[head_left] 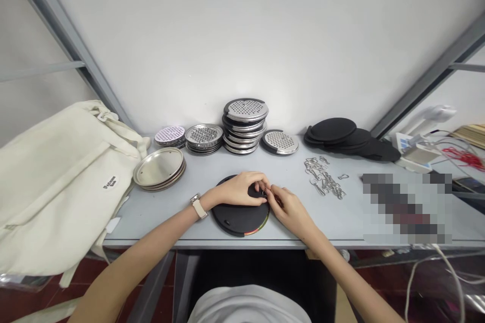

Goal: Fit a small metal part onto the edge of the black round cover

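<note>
A round black disc (pixel 237 219) with a small oval slot lies on the desk in front of me, and a strip of its lower right rim shines. My left hand (pixel 242 189), with a watch (pixel 199 207) on its wrist, rests across the disc, fingers curled closed at the disc's right edge. At that same edge my right hand (pixel 290 209) is closed in a pinch, its fingertips meeting the left ones. A small metallic glint shows between the fingertips; the fingers hide what it is. Loose metal snap clips (pixel 326 179) lie to the right.
Stacked round graters (pixel 246 111) stand by the wall, with a single grater (pixel 280 142) beside them. Plain metal discs (pixel 159 166) are piled at left near a cream bag (pixel 64 176). Black round covers (pixel 333 130) lie at back right, beside a white device (pixel 417 154).
</note>
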A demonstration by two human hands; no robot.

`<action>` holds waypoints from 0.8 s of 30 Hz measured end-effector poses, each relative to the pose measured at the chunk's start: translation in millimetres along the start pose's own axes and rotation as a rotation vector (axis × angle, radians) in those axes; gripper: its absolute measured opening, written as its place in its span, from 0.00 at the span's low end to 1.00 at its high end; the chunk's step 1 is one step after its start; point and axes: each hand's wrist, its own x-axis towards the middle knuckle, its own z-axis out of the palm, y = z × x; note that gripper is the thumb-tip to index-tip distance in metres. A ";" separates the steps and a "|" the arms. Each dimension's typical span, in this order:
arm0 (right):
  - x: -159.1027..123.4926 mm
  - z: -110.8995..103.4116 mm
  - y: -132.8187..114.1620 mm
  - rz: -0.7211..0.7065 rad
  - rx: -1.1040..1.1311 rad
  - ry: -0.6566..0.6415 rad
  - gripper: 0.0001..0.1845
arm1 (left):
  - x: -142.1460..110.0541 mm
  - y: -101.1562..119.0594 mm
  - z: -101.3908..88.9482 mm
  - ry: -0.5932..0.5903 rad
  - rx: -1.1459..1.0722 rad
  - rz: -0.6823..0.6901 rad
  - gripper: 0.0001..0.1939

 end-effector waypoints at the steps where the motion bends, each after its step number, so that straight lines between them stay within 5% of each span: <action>1: 0.3 -0.3 -0.1 -0.007 0.001 -0.006 0.13 | 0.0 0.2 -0.2 0.004 0.007 0.006 0.12; 24: 0.7 1.9 1.8 -0.049 -0.021 -0.025 0.13 | -0.2 -4.0 1.3 -0.022 -0.036 -0.004 0.14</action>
